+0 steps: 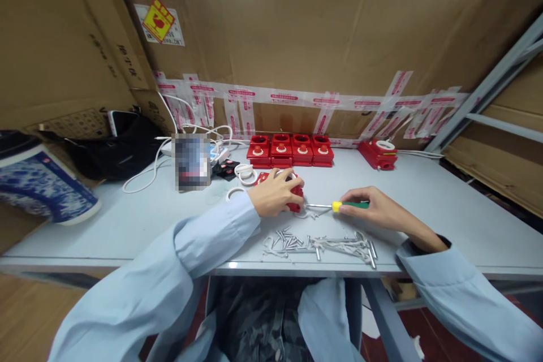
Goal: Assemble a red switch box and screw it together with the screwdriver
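Note:
My left hand (pixel 278 192) is wrapped over a red housing (pixel 296 202) and holds it down on the table; most of the housing is hidden under the fingers. In my right hand (pixel 375 207) is a screwdriver (pixel 355 204) with a green and yellow handle. Its shaft points left, and the tip is at the right side of the housing; whether it touches a screw I cannot tell. White string lies just below the shaft. Nearer the table's front edge are a pile of screws (pixel 289 239) and several metal rods (pixel 339 245) tangled with string.
Several red housings (pixel 291 150) stand in a row at the back, another red housing (pixel 379 155) to their right. White rings (pixel 246 174) lie left of my left hand. White cables (pixel 155 172), a black bag (pixel 114 147) and a blue-white cup (pixel 46 181) occupy the left. Cardboard (pixel 292 28) walls the back.

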The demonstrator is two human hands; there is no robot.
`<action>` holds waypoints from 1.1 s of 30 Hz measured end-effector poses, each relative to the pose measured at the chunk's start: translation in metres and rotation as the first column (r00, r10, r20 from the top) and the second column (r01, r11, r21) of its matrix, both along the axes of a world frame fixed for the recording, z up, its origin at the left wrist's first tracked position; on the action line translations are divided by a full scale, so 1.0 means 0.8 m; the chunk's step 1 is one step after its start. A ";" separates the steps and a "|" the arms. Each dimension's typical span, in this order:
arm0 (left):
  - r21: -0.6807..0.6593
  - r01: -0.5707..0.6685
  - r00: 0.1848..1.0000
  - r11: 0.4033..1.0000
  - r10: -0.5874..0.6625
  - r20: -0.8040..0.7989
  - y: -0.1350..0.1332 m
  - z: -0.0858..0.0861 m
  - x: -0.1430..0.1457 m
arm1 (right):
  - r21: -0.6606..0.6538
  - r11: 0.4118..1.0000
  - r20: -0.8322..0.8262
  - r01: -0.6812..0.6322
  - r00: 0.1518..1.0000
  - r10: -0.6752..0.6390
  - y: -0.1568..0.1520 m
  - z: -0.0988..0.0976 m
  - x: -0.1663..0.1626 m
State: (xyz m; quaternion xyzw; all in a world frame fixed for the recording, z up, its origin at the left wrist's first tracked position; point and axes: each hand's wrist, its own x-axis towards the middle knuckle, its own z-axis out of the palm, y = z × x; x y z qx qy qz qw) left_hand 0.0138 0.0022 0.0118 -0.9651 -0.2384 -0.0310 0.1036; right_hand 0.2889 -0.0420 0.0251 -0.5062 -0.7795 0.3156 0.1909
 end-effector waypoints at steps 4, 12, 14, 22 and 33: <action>-0.029 -0.015 1.000 0.999 0.015 -0.019 0.001 0.006 0.002 | -0.024 0.996 -0.032 0.088 0.996 -0.089 -0.003 0.010 0.024; -0.104 -0.022 1.000 0.994 0.022 -0.003 0.007 0.020 0.000 | 0.011 0.931 -0.063 0.364 0.930 -0.363 0.009 -0.003 0.053; -0.125 -0.009 0.999 0.992 0.015 0.051 0.009 0.026 -0.002 | -0.014 0.900 -0.093 0.435 0.896 -0.435 0.013 -0.009 0.053; -0.128 -0.017 0.993 0.992 0.032 0.116 0.000 0.062 0.028 | -0.412 0.812 -0.345 0.413 0.754 -0.559 0.015 -0.020 0.027; -0.137 -0.066 0.998 0.988 0.068 0.011 -0.007 0.025 0.082 | -0.641 0.735 -0.492 0.220 0.618 -0.614 0.002 -0.018 -0.020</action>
